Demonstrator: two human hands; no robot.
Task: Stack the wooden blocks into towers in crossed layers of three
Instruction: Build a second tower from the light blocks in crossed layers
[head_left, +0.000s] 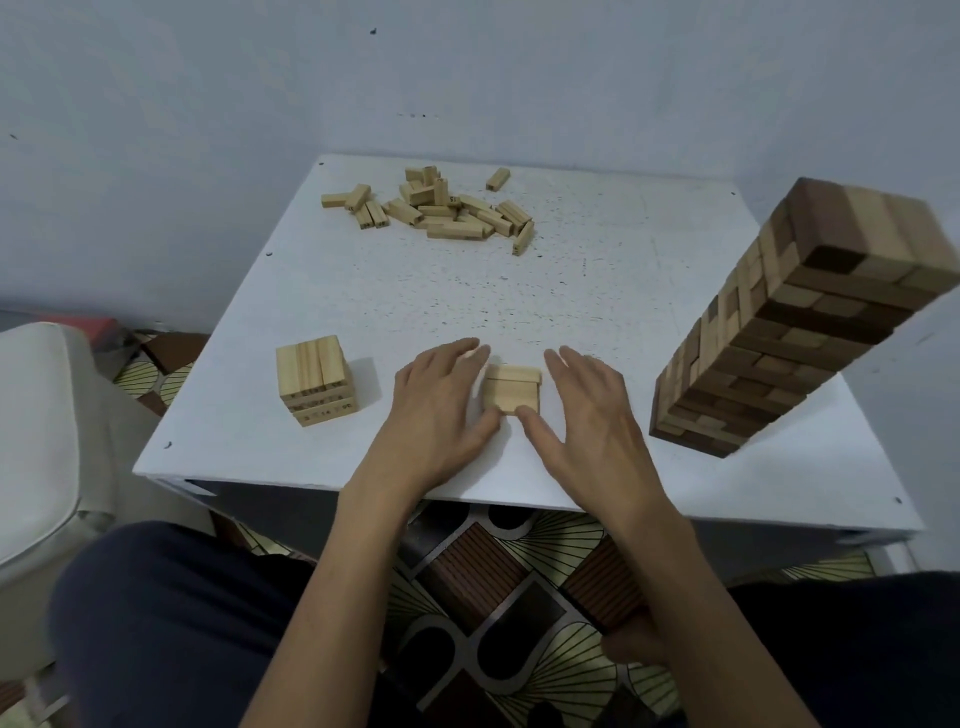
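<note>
A low stack of pale wooden blocks (511, 388) sits near the table's front edge, between my two hands. My left hand (441, 402) lies flat against its left side, fingers straight, thumb at the front corner. My right hand (582, 410) flanks its right side with straight fingers, and its thumb touches the front edge. A short pale tower (316, 380) of crossed layers stands to the left. A pile of loose blocks (447, 210) lies at the far side of the table.
A tall tower of dark and pale blocks (795, 322) stands at the right of the white table (597, 280). A white chair (36, 431) is at the left. Patterned floor and my dark-trousered knees are below the table edge.
</note>
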